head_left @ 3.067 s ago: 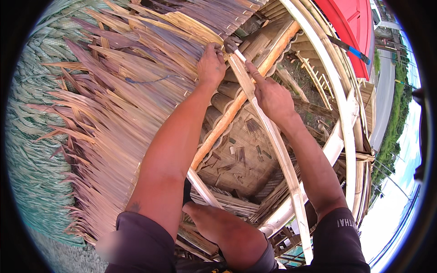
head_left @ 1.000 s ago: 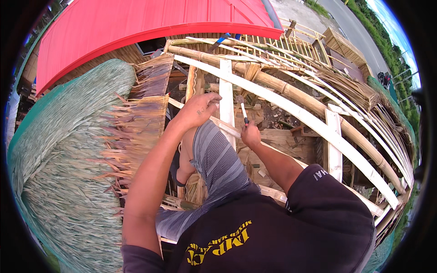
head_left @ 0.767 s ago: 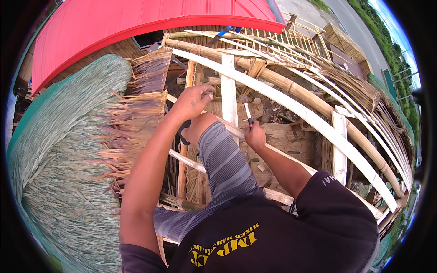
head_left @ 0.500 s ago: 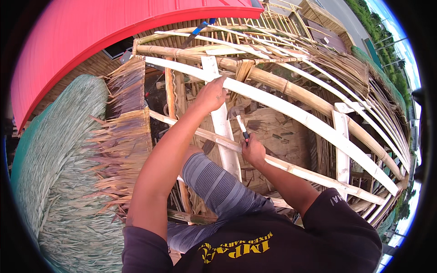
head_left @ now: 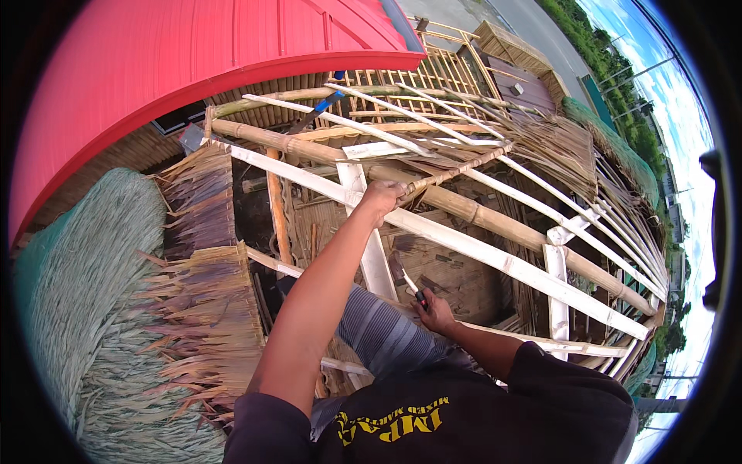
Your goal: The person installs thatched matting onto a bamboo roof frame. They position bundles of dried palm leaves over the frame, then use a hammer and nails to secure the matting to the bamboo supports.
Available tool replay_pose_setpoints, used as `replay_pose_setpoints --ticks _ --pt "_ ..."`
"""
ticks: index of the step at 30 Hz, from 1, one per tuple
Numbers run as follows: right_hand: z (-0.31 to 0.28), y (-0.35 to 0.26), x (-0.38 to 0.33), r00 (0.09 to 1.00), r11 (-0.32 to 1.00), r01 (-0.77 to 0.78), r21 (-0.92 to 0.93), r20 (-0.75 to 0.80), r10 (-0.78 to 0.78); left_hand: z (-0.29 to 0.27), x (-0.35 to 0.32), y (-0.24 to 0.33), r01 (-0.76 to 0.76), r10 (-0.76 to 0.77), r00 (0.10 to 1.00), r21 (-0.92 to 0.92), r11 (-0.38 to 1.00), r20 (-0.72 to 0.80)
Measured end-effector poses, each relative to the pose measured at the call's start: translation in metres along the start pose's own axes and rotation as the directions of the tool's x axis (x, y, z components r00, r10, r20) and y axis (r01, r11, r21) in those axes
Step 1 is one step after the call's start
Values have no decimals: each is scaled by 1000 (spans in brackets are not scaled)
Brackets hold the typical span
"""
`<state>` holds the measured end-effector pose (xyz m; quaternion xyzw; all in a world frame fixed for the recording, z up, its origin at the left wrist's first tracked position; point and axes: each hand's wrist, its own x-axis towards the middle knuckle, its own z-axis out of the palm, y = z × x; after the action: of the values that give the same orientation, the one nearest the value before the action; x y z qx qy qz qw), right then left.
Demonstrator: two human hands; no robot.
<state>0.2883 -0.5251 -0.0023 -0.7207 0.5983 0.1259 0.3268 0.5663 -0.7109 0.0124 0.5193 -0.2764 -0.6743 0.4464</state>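
Note:
My left hand (head_left: 381, 201) is closed around the near end of a leaf thatch panel (head_left: 462, 167), its folded edge slanting away to the right. That hand is just above a long white-painted slat (head_left: 483, 254), which crosses a white upright board (head_left: 376, 259). Lower down, my right hand (head_left: 434, 312) grips a claw hammer (head_left: 410, 283) by its dark grip, below the white part of the handle. The hammer's head points up and away from me, touching nothing that I can make out. Part of the panel's leaf side is hidden among the poles.
A thick bamboo pole (head_left: 471, 207) runs behind the slat. Overlapping thatch (head_left: 209, 309) and green netting-covered thatch (head_left: 100, 286) lie left. A blue-handled saw (head_left: 318, 110) rests across far poles. A red metal roof (head_left: 216, 39) overhangs at upper left. Gaps between slats open onto the floor below.
My left hand has left the white slat and taken hold of the thatch panel's end. The panel's edge now slants across the poles. My right hand has lowered slightly with the hammer; the view has shifted.

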Motion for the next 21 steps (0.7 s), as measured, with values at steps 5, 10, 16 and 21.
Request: replay_pose_setpoints --ticks 5,10,16,21 --pt "-77 -31 22 872 873 479 98 -167 -460 -99 -109 43 -292 281 949 -60 955 -142" --pt "-86 -121 36 761 453 643 618 -446 -472 -112 -273 -25 -366 328 852 -18 930 -408" --pt "-31 -242 11 715 -19 478 878 -401 -573 -47 -443 -107 -288 334 521 207 935 -785" --pt "38 -264 -55 666 224 475 851 -182 -724 31 -515 -170 -325 282 278 186 927 -918"
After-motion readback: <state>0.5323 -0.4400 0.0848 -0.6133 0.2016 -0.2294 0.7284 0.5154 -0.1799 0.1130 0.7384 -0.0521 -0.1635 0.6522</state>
